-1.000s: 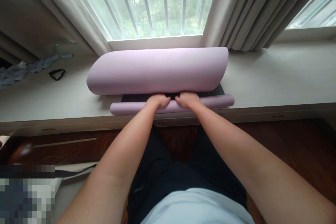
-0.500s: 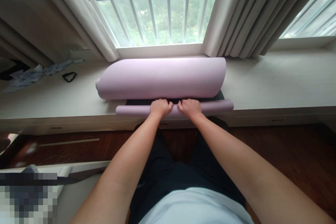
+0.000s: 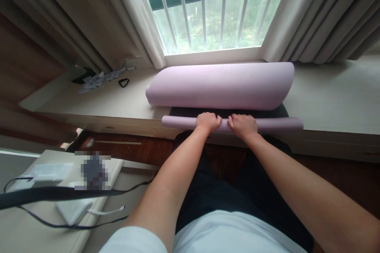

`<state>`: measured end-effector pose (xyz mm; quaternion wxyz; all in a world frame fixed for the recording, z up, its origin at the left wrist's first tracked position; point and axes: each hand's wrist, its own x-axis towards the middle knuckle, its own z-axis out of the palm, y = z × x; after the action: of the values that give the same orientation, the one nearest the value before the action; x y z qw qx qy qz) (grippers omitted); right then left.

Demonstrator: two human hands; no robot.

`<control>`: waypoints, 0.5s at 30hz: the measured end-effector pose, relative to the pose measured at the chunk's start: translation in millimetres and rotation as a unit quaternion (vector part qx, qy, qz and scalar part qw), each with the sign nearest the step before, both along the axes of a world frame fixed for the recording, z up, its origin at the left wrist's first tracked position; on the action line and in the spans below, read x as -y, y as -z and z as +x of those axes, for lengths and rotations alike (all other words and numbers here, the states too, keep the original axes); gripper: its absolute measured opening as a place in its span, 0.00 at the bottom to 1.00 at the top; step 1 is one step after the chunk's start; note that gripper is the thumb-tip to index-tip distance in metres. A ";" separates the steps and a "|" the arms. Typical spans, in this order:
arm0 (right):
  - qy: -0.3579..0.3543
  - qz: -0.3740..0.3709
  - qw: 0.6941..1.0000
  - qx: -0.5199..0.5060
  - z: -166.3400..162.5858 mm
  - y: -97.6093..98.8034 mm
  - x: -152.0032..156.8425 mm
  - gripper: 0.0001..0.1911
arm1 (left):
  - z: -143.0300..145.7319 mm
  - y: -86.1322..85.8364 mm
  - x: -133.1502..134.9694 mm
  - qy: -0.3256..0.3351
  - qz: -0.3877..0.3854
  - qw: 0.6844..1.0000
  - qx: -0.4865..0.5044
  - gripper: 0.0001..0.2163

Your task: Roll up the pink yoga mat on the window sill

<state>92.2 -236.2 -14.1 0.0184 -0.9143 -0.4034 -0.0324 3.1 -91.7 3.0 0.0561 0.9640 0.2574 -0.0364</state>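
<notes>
A lilac mat lies on a pale window ledge (image 3: 332, 99). Its near end is rolled into a thin tube (image 3: 276, 125) along the ledge's front edge. The far part of the mat forms a big loose roll (image 3: 221, 85) below the window. A strip of the mat's dark underside (image 3: 190, 111) shows between the two. My left hand (image 3: 208, 121) and my right hand (image 3: 242, 125) sit side by side on the middle of the thin tube, fingers curled over it.
Window bars (image 3: 204, 8) and curtains (image 3: 323, 19) stand behind the ledge. Crumpled paper (image 3: 99, 79) and a small black loop (image 3: 124, 82) lie at the ledge's far left. At lower left stands a white table (image 3: 18, 221) with a white box (image 3: 73, 210), cables and a black strap (image 3: 59, 193).
The view has swung left and the mat now sits further right in the picture. My hands stay curled on the thin tube, which looks a little tighter.
</notes>
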 end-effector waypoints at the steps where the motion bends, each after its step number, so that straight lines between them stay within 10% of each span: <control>1: 0.003 -0.010 1.000 -0.005 0.9 -1.0 -0.7 0.26 | 1.6 0.4 -0.9 -0.004 -0.009 1.000 -0.008 0.27; 15: 0.043 -0.068 0.986 -0.149 31.1 -19.4 -26.6 0.32 | 26.7 -6.9 -24.3 0.015 -0.092 0.991 -0.092 0.30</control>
<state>123.3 -209.6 5.3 0.0144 -0.9246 -0.3574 0.1312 29.8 -67.5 10.0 0.1202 0.9510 0.2428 -0.1489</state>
